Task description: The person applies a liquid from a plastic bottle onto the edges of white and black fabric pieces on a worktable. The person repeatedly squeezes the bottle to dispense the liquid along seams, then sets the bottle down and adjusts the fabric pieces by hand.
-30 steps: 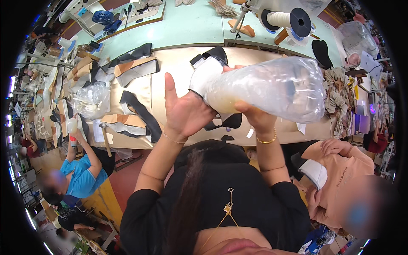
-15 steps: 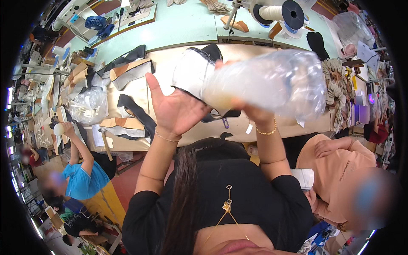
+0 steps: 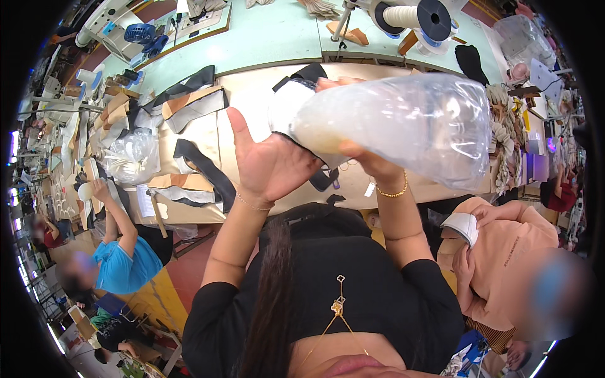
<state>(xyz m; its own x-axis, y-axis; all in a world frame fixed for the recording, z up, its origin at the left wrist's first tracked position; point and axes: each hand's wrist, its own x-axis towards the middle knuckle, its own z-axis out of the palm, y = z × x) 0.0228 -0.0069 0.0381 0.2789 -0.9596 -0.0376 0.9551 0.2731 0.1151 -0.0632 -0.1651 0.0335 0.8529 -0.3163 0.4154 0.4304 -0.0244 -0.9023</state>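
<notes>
My right hand (image 3: 372, 160) is wrapped around the narrow end of a clear plastic bag (image 3: 441, 126), its thumb on the near side and fingertips on the far side. The bag bulges out to the right; what is inside is blurred. A white curved piece with a dark edge (image 3: 287, 107) sticks out at the bag's narrow end, blurred too. My left hand (image 3: 271, 164) is open under that end, palm up, thumb stretched away. Its fingers are partly hidden by the white piece, and I cannot tell whether they touch it.
Black, tan and grey cut pieces (image 3: 195, 107) lie on the paper-covered table (image 3: 252, 69). A clear bag of white pieces (image 3: 132, 154) rests at left. Thread spools (image 3: 435, 20) stand far right. One person (image 3: 129, 264) works at left; another (image 3: 498, 252) at right holds a white piece (image 3: 463, 227).
The bag with the white piece has tilted and shifted slightly right and down. My left hand has moved slightly right. The person at right has raised a white piece with both hands.
</notes>
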